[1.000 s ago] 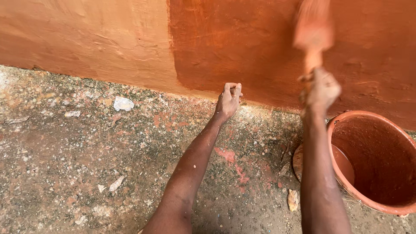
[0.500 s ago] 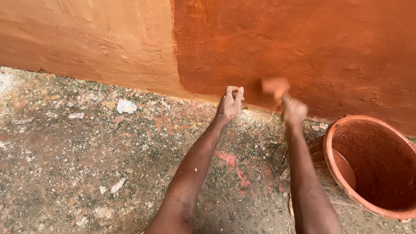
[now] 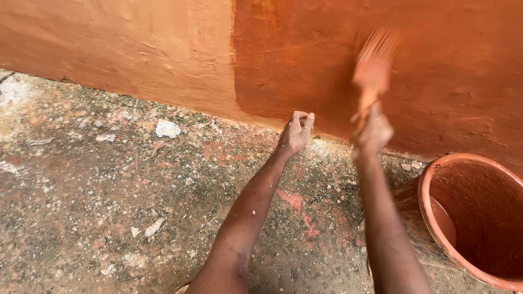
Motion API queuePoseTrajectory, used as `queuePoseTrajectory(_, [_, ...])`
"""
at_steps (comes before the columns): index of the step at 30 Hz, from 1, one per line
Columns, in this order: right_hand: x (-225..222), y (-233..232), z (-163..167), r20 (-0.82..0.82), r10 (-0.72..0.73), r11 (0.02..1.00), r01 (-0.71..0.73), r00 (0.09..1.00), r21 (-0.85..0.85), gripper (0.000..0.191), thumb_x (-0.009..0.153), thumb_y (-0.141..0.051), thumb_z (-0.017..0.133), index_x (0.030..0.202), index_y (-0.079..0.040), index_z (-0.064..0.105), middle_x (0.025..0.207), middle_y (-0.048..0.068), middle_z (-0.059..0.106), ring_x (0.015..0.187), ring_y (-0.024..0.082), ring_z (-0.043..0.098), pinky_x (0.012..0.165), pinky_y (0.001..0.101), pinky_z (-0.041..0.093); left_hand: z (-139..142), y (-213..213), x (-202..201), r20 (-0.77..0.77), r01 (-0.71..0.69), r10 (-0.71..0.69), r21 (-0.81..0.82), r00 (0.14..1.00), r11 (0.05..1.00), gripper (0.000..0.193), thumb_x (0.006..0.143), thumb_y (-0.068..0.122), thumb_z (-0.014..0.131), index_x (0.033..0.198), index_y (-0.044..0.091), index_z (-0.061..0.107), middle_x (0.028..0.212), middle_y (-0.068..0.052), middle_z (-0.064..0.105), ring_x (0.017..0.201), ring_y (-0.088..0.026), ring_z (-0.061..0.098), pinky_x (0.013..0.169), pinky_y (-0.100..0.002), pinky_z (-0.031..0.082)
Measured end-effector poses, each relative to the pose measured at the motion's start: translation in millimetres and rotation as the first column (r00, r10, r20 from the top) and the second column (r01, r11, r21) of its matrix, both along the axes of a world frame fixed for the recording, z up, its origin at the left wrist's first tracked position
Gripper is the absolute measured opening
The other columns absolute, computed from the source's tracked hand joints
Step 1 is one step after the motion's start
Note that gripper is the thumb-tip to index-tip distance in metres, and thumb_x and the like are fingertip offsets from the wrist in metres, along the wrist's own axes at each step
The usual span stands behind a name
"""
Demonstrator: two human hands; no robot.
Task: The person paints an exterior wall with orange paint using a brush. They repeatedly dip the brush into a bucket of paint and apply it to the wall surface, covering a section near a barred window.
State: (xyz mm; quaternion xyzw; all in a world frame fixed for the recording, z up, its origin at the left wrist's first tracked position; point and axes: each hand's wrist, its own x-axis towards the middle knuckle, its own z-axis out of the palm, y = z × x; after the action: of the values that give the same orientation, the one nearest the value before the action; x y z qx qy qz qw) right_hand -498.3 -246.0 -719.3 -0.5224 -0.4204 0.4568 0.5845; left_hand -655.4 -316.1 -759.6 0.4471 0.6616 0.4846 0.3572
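Hands: two, both the person's own.
Right hand [image 3: 375, 132]: fingers wrapped round one paintbrush [image 3: 371, 73], blurred, bristles up against the wall [image 3: 136, 49].
Left hand [image 3: 296, 133]: fingers curled into a loose fist, knuckles at the wall's foot.
Buckets: one orange bucket [image 3: 436, 169], right, holding paint.
Ground [image 3: 81, 207]: several pale scraps.

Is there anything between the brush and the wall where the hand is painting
Nothing visible does. The right hand holds the brush with its bristles up against the dark painted wall; the view there is motion-blurred. The left hand rests lower left, the bucket lower right.
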Motion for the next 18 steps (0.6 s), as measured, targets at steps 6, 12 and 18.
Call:
queuePoseTrajectory(6, [-24, -39, -70, 0.016, 0.248, 0.910, -0.227, 0.969, -0.346, 0.029, 0.104, -0.033, 0.059, 0.083, -0.014, 0.066, 0.068, 0.004, 0.066, 0.039, 0.006, 0.040, 0.032, 0.0241, 0.029, -9, -2, 4, -0.013, 0.242, -0.264, -0.355, 0.964, 0.903, 0.074, 0.107, 0.067, 0.031, 0.119, 0.001, 0.062, 0.103, -0.018, 0.065, 0.084, -0.024, 0.075, 0.074, -0.041, 0.064])
queuePoseTrajectory(12, [-56, -47, -63, 0.125, 0.394, 0.917, -0.381, 0.911, -0.113, 0.049, 0.108, -0.048, 0.041, 0.083, -0.010, 0.061, 0.061, 0.002, 0.056, 0.042, 0.009, 0.043, 0.034, 0.0249, 0.035, -7, 0, 8, 0.415, 0.281, -0.200, -0.144, 0.888, 0.949, 0.069, 0.105, 0.065, 0.028, 0.086, 0.010, 0.065, 0.064, -0.002, 0.056, 0.052, -0.015, 0.052, 0.045, -0.034, 0.045])
queuePoseTrajectory(18, [-76, -56, -50, 0.294, 0.451, 0.892, -0.438, 0.843, -0.114, 0.052, 0.105, -0.059, 0.039, 0.087, -0.012, 0.053, 0.066, 0.000, 0.055, 0.050, 0.008, 0.056, 0.043, 0.0279, 0.054, 11, -9, -7, 0.493, 0.135, -0.062, -0.114, 0.868, 0.984, 0.062, 0.106, 0.058, 0.031, 0.088, 0.010, 0.065, 0.069, -0.002, 0.066, 0.057, -0.012, 0.064, 0.049, -0.029, 0.055])
